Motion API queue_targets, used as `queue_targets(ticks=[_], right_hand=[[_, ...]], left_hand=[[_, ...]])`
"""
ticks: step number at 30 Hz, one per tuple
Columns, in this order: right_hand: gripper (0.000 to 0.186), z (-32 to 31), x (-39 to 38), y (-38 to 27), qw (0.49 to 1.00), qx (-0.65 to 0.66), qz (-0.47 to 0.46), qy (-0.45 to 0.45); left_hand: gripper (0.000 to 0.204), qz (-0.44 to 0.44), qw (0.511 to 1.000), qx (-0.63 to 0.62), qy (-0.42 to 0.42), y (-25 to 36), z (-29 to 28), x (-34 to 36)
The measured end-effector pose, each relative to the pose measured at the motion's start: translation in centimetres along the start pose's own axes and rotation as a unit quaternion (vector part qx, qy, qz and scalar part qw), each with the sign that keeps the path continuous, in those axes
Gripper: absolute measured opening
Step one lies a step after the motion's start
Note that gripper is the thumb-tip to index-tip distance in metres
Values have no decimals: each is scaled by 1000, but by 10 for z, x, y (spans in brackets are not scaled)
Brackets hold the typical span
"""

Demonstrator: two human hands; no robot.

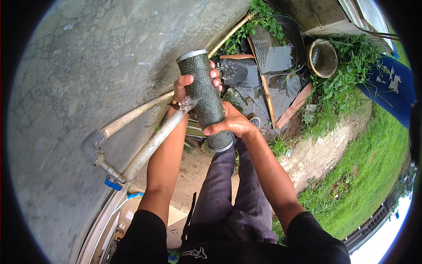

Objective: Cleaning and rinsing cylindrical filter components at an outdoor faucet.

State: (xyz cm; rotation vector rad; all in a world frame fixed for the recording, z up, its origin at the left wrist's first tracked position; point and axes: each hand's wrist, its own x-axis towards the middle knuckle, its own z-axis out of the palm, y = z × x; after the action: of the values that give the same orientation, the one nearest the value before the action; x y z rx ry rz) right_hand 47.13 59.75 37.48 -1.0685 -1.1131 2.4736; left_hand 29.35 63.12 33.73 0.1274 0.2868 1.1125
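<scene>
A dark green, mesh-covered filter cartridge (202,94) with silvery metal end rings is held up in both hands, tilted with its upper end toward the wall. Near the top, my left hand (181,86) wraps round it from behind, thumb on one side and fingertips showing on the other. Lower down, my right hand (236,121) grips the right side with its thumb across the front. A pale braided hose (151,143) ends beside the cartridge; water pours from it onto the mesh, and droplets fly off to the right.
A grey pipe elbow (92,147) and a tap with a blue lever (113,183) feed the hose along the concrete wall (88,66). Beyond are wet dark sheets, a wooden strip (267,101), a black basin (292,44) and a bucket (323,57). Grass (351,171) lies right.
</scene>
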Motion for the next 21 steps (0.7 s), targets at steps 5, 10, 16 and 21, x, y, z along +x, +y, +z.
queue_targets(ticks=[5, 10, 16, 21], right_hand=[[58, -12, 29, 51, 992, -20, -80, 98], [78, -14, 39, 39, 922, -204, -177, 278], [78, -7, 32, 23, 858, -327, -238, 317], [76, 5, 44, 42, 907, -200, -143, 343]], left_hand=[[55, -20, 846, 530, 48, 15, 47, 4], [53, 66, 776, 624, 59, 0, 49, -23], [60, 232, 743, 625, 59, -19, 54, -35], [61, 266, 706, 622, 209, -18, 61, -46]])
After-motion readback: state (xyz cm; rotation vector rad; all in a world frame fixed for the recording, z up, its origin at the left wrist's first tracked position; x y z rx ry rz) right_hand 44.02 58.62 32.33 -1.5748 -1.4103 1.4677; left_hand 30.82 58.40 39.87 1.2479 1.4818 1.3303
